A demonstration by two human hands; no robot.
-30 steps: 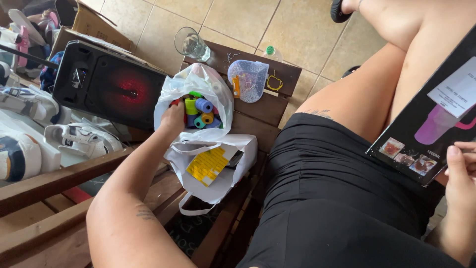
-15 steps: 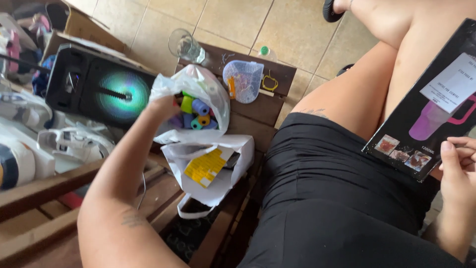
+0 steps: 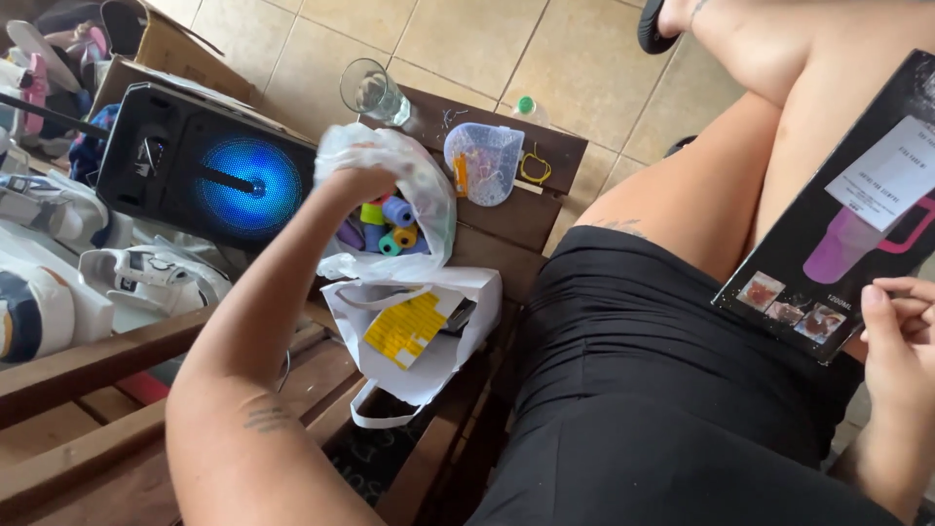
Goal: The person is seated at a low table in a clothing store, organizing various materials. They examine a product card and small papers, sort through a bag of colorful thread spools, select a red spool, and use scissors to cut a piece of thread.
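Observation:
My left hand grips the rim of a clear plastic bag that holds several coloured thread spools. The bag rests on a wooden bench, just above a white bag that has a yellow sheet lying on it. My right hand holds the lower corner of a black box printed with a pink tumbler, propped on my lap at the far right.
A black speaker with a blue-lit cone stands left of the bags. A drinking glass, a clear plastic container and a small bottle sit on the wooden bench. White shoes lie at left. Tiled floor beyond.
My left hand has shifted up along the plastic bag's rim, pulling it open. The speaker light went from red to teal to blue. My right hand keeps the box.

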